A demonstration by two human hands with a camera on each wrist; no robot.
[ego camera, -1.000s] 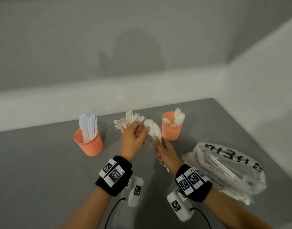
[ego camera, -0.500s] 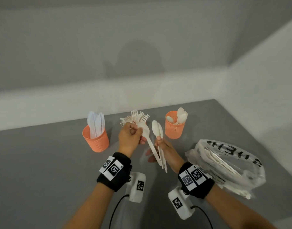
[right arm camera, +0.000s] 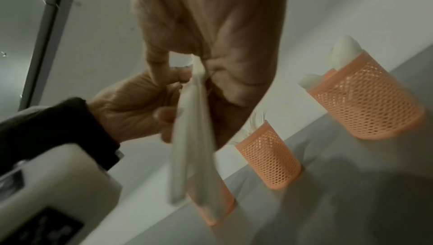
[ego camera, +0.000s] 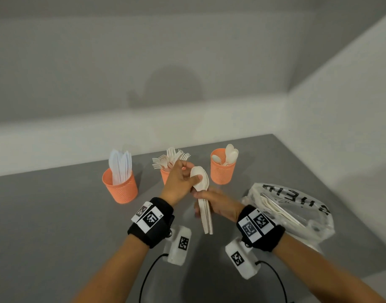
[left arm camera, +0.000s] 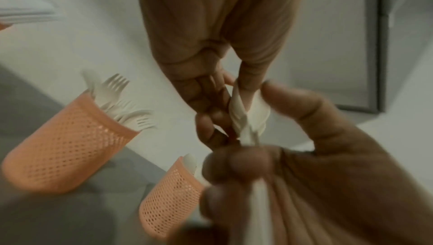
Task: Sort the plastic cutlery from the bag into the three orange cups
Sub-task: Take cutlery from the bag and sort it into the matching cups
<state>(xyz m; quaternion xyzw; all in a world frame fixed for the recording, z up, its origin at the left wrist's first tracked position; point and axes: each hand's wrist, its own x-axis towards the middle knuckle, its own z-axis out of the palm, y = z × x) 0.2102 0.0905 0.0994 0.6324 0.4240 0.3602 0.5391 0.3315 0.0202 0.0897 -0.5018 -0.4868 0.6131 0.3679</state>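
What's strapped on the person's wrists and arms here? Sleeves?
No sleeves: forearms bare. The left hand and right hand each have a black wristband with square black-and-white tags, and under it a white camera box with another tag and a black cable.

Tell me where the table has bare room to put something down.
Bare grey table lies left of the orange mesh cup of knives, and between both forearms. Crowded: the cup row behind, and the clear plastic bag at right.

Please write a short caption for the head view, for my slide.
Both hands hold a bunch of spoons before three orange cups; the bag lies on the right.
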